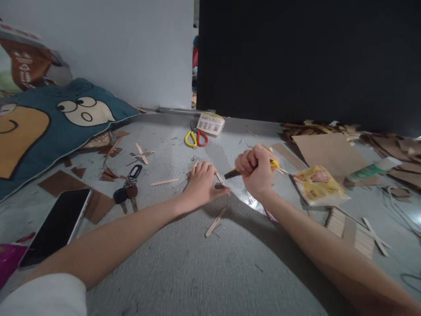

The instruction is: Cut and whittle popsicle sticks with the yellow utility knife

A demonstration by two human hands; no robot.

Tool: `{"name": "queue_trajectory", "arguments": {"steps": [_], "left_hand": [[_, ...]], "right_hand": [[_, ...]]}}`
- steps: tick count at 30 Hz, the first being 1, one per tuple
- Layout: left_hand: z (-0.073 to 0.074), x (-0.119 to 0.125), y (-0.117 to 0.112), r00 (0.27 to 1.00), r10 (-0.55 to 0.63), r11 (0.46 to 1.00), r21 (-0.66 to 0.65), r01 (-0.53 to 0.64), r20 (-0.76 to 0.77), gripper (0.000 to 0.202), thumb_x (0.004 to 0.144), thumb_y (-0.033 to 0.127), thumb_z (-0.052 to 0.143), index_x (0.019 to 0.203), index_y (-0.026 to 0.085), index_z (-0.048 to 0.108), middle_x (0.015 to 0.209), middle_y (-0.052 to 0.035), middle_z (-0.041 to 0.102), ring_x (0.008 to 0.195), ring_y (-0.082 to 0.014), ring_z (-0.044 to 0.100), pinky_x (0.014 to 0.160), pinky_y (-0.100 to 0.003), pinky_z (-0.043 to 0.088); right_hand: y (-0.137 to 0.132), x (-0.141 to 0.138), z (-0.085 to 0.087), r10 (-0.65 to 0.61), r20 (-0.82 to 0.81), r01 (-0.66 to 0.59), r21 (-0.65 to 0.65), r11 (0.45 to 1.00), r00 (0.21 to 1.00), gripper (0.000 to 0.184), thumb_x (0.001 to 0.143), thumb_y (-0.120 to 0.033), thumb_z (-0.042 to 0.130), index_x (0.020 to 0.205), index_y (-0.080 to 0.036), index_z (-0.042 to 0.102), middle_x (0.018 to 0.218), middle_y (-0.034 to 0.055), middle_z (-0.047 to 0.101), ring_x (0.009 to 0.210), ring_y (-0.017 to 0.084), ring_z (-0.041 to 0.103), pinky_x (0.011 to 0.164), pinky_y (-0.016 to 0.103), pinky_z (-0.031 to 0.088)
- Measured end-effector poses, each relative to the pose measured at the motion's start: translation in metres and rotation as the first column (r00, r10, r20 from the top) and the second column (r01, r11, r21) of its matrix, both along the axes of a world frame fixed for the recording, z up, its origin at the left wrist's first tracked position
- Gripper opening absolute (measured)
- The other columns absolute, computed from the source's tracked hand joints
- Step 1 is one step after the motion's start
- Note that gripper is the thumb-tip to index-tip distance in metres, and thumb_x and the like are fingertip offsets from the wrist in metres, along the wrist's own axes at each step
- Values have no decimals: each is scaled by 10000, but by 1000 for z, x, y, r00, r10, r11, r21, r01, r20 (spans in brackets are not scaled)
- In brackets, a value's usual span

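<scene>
My left hand [201, 186] is closed on a wooden craft stick [219, 179], holding it down against the grey surface. To its right, my right hand [258, 171] makes a fist around a yellow and black utility knife [232, 174], whose dark front end points left at the stick. Whether its blade is out is too small to tell. One craft stick [164, 182] lies left of my left hand, and another with a dark mark, a craft stick [215, 222], lies nearer to me.
Scissors [196, 138] lie beyond my hands by a small packet [211, 123]. At left are keys [129, 192], a phone [57, 224] and a cushion [69, 118]. A yellow packet [318, 185], a glue tube [373, 169], cardboard [329, 151] and bundled sticks [350, 231] lie at right.
</scene>
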State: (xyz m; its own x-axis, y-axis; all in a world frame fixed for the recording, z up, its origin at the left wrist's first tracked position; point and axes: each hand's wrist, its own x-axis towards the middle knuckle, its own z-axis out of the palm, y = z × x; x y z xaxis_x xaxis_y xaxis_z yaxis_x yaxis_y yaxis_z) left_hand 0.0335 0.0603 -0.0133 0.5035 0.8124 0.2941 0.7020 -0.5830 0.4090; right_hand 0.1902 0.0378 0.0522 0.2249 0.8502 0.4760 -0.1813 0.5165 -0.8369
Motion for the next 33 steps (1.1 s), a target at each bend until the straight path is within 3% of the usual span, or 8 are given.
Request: {"name": "queue_trajectory", "arguments": {"steps": [7, 19, 28, 33], "left_hand": [[5, -2, -4, 1000, -23, 1000, 13, 23, 0, 472, 848, 600, 783, 1057, 210, 619, 1159, -110, 574, 1124, -345, 498, 969, -494, 400], [5, -1, -6, 1000, -25, 1000, 18, 25, -14, 413, 872, 589, 762, 981, 208, 645, 1145, -110, 566, 1126, -347, 486, 967, -506, 400], [3, -2, -5, 999, -11, 999, 43, 12, -36, 450, 872, 632, 746, 992, 211, 646, 1160, -115, 584, 1133, -350, 493, 978, -514, 408], [5, -2, -5, 1000, -11, 1000, 28, 12, -28, 434, 860, 607, 772, 998, 216, 645, 1157, -104, 581, 1139, -345, 501, 983, -508, 410]], "right_hand": [[-2, -11, -14, -47, 38, 48, -13, 999, 998, 699, 959, -806, 484, 582, -261, 260, 485, -78, 235, 433, 107, 207, 433, 307, 247], [-2, -10, -18, -4, -58, 6, 45, 999, 998, 648, 979, -617, 636, 577, -246, 289, 480, -77, 280, 425, 94, 253, 449, 296, 216], [-1, -10, -21, -64, 50, 62, 29, 998, 997, 647, 999, -701, 525, 600, -257, 279, 487, -78, 268, 429, 104, 254, 448, 300, 253], [-2, -11, -22, -23, -50, 25, 22, 999, 998, 623, 973, -600, 637, 577, -251, 305, 481, -75, 291, 432, 100, 266, 449, 299, 232]]}}
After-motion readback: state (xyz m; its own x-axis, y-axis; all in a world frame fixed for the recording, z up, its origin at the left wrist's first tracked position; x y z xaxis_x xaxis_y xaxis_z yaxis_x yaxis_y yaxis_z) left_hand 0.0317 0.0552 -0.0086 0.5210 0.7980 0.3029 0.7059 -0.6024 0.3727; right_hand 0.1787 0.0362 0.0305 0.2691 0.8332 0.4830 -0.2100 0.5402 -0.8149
